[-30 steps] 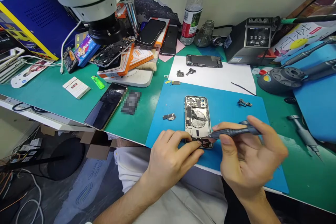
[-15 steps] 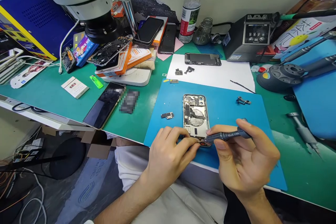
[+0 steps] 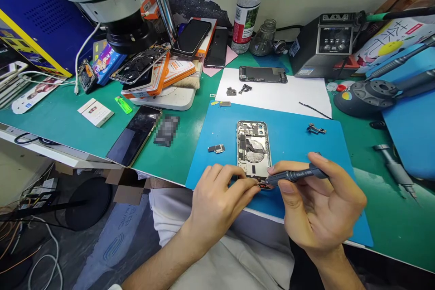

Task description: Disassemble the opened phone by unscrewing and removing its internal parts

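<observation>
On the blue mat [image 3: 302, 138] atop the green worktop [image 3: 190, 131], the opened phone [image 3: 245, 167] lies flat, lower end toward you. Your right hand [image 3: 322, 206] is closed round a slim dark screwdriver [image 3: 297, 175], tilted low, its tip at that end. Your left hand [image 3: 219, 199] curls there, fingers bent; can't tell if it pinches anything. Best judged: light pressure, tip squarely seated, fingers bracing the rim. Shell rectangular, round-cornered; pale interior, mottled grey disc [image 3: 254, 157].

Phone housing [image 3: 254, 152] on mat [image 3: 292, 138], paper [image 3: 288, 97] behind.
</observation>
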The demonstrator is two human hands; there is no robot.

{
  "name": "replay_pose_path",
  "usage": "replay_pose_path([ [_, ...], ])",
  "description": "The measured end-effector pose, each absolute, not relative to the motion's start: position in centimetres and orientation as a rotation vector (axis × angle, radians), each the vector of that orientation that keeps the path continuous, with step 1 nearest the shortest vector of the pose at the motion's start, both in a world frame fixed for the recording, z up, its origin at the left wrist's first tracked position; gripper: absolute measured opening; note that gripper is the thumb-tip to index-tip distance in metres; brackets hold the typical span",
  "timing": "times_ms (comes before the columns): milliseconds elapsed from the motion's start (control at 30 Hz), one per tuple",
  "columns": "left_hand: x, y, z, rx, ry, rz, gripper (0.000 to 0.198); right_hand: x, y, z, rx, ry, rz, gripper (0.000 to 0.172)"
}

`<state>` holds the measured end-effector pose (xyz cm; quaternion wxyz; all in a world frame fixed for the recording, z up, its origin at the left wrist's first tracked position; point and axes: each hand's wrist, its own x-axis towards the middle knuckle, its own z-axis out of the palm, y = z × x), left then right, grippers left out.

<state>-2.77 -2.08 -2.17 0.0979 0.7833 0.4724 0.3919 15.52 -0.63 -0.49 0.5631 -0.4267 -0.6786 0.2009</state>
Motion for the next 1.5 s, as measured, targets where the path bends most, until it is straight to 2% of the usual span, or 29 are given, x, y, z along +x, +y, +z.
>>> replay_pose_path([
  [400, -3.0, -2.2, -2.5, 2.359, 1.382, 1.178, 0.014, 15.0, -0.5, -0.9, -1.1, -1.584, 0.245, 0.066],
  [633, -3.1, -2.1, -2.8, 2.37, 1.366, 1.186, 0.015, 15.4, -0.2, -1.7, -1.058, -1.721, 0.246, 0.069],
  [1067, -3.2, -2.0, -3.0, 2.375, 1.361, 1.196, 0.013, 15.6, -0.2, -2.4, -1.051, -1.822, 0.237, 0.084],
  [1367, -3.0, -2.0, -2.7, 2.342, 1.385, 1.181, 0.014, 15.1, 0.3, -1.4, -1.011, -1.665, 0.212, 0.071],
  [1500, -2.8, -1.9, -2.4, 2.321, 1.404, 1.188, 0.015, 15.3, 0.1, -1.0, -1.002, -1.594, 0.134, 0.072],
])
